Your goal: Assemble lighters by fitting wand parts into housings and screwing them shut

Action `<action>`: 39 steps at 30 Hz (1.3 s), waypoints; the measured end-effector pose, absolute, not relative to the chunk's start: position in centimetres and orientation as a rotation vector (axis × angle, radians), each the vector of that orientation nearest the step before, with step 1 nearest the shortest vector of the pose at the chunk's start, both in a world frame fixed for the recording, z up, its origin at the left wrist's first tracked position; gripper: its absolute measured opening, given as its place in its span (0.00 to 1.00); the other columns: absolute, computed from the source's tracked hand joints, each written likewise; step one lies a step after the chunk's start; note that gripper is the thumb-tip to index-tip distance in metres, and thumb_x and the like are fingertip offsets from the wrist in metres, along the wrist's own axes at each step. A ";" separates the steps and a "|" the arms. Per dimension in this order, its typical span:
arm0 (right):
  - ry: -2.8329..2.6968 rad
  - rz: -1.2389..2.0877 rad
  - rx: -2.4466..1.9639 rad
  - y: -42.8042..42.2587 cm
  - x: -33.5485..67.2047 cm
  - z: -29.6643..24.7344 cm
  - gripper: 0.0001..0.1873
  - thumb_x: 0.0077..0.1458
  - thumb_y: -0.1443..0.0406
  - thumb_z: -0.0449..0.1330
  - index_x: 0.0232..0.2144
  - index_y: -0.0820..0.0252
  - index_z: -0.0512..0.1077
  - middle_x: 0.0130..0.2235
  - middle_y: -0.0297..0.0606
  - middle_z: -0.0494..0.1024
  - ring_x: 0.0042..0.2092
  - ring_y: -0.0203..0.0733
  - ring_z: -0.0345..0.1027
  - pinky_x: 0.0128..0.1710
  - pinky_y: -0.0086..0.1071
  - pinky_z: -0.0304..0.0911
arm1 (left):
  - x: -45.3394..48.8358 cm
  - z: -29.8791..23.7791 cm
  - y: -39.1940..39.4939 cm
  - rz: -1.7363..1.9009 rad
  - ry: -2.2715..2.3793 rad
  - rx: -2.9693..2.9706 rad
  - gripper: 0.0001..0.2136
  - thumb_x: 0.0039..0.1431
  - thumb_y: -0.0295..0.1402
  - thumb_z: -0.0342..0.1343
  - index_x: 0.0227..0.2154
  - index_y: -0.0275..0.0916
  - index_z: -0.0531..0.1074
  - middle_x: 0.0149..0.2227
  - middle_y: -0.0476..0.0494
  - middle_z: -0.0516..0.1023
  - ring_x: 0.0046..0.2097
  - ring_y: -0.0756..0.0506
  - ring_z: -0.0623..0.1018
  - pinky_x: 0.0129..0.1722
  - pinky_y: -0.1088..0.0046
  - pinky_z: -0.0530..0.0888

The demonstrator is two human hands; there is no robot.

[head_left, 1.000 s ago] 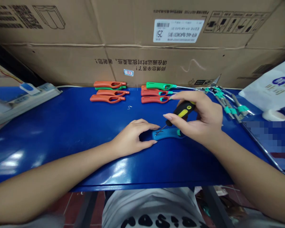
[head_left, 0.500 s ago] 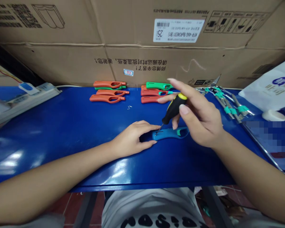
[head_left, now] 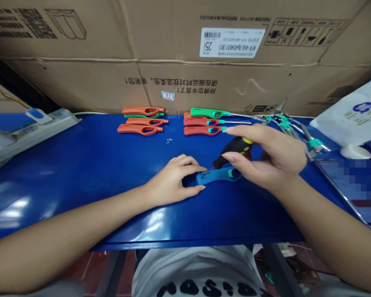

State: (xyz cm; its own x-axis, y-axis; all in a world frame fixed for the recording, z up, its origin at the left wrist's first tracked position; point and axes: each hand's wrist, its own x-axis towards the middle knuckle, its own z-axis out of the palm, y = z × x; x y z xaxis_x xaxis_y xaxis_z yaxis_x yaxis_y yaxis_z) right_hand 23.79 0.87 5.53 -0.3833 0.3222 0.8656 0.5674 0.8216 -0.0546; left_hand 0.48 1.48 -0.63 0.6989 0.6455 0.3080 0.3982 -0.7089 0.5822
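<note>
A blue gas lighter handle (head_left: 217, 175) with a teal trigger lies flat on the table. My left hand (head_left: 171, 181) pinches its left end between thumb and fingers. In my right hand (head_left: 276, 156) is a black and yellow screwdriver (head_left: 230, 152), gripped by its handle and slanting down to the left. Its tip meets the blue handle near the left end, by a small slot. My right hand covers whatever lies at the right end of the handle.
Behind stand orange handle shells (head_left: 140, 129) with a green one, and red lighters (head_left: 200, 130) beside a green lighter (head_left: 205, 112). Metal lighter nozzles (head_left: 292, 128) with teal parts lie at right, near a phone-like screen (head_left: 352, 185). A power strip (head_left: 54, 123) is at left; a cardboard box (head_left: 95, 74) forms the back.
My right hand has shifted right and lower, and the screwdriver leans over more steeply to the side. The blue handle has slid slightly left. My left hand stays on it.
</note>
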 end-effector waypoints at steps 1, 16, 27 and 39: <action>-2.010 -0.330 -0.652 0.9 23.8 5.5 0.19 0.62 0.57 0.63 0.55 0.49 0.74 0.37 0.36 0.84 0.32 0.43 0.77 0.30 0.36 0.74 | 0.5 -0.6 1.5 0.692 0.798 2.426 0.17 0.59 0.36 0.65 0.50 0.39 0.77 0.47 0.41 0.78 0.48 0.41 0.76 0.54 0.58 0.72; -2.086 0.008 -0.745 0.2 23.3 5.6 0.24 0.68 0.60 0.54 0.64 0.47 0.65 0.52 0.39 0.81 0.42 0.46 0.79 0.38 0.41 0.77 | 0.4 -0.9 1.7 0.705 0.782 2.427 0.16 0.60 0.38 0.65 0.50 0.40 0.77 0.45 0.42 0.78 0.47 0.42 0.76 0.51 0.61 0.72; -2.060 0.015 -0.748 0.4 23.2 6.0 0.18 0.66 0.60 0.57 0.57 0.49 0.72 0.46 0.39 0.82 0.39 0.45 0.78 0.38 0.40 0.76 | 0.4 -0.8 1.7 0.704 0.780 2.420 0.18 0.60 0.39 0.65 0.51 0.39 0.77 0.43 0.42 0.78 0.46 0.42 0.76 0.51 0.61 0.72; -1.947 0.039 -0.805 0.2 23.1 5.6 0.15 0.64 0.60 0.60 0.52 0.48 0.76 0.42 0.35 0.84 0.31 0.41 0.77 0.30 0.35 0.75 | 0.4 -0.7 1.7 0.686 0.783 2.411 0.17 0.61 0.39 0.65 0.51 0.41 0.77 0.43 0.43 0.77 0.46 0.43 0.76 0.51 0.62 0.71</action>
